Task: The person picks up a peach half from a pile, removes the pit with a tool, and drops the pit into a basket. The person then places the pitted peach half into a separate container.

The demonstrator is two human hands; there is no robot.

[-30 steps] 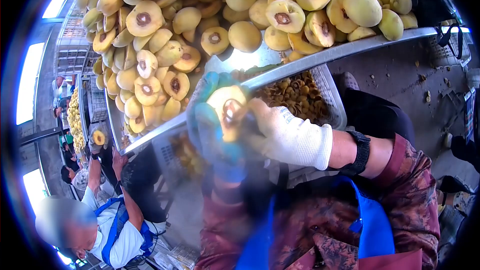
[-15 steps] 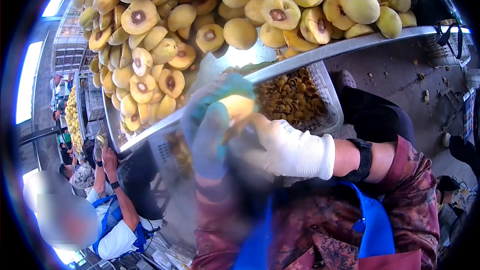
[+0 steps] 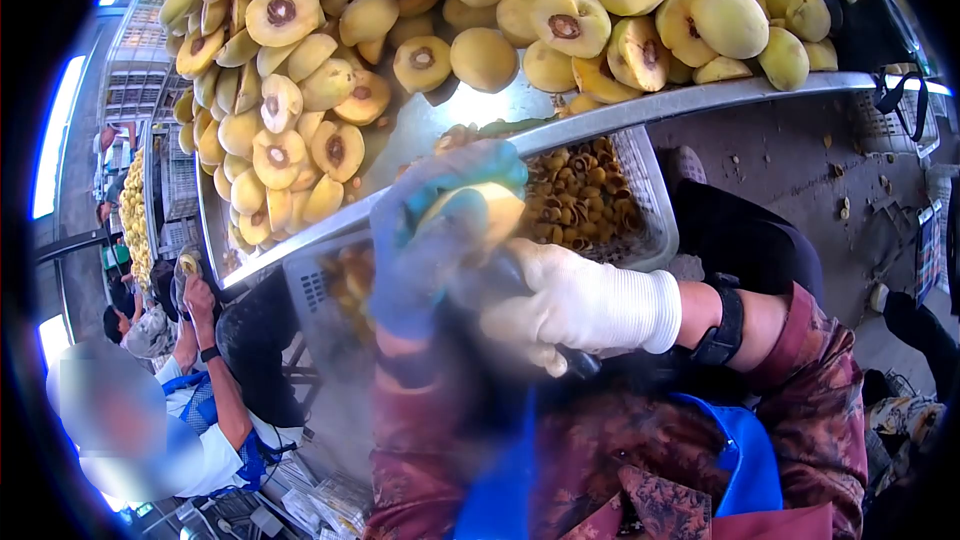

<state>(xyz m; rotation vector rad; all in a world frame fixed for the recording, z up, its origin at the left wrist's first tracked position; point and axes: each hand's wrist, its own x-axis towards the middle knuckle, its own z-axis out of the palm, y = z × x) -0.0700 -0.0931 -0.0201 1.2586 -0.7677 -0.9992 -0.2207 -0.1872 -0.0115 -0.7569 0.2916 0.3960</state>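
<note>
My left hand, in a blue-green glove, is closed around a yellow peach half at the front edge of the metal table. Just below it my right hand, in a white knitted glove, is wrapped round a dark-handled tool. The handle's butt sticks out under the palm. Motion blurs the tool's working end near the peach, so its kind cannot be made out. Beyond my hands lies a heap of halved peaches, many with brown pits in the cut face.
The table's metal rim runs across in front of me. Below it stand a white crate of small brown-yellow pieces and another crate to the left. A co-worker sits at the left. A black bag lies at the far right.
The peach half has tilted in my left hand and shifted slightly right. My right hand has turned, and the tool's handle end now shows below it. The co-worker's hands have moved slightly lower left.
</note>
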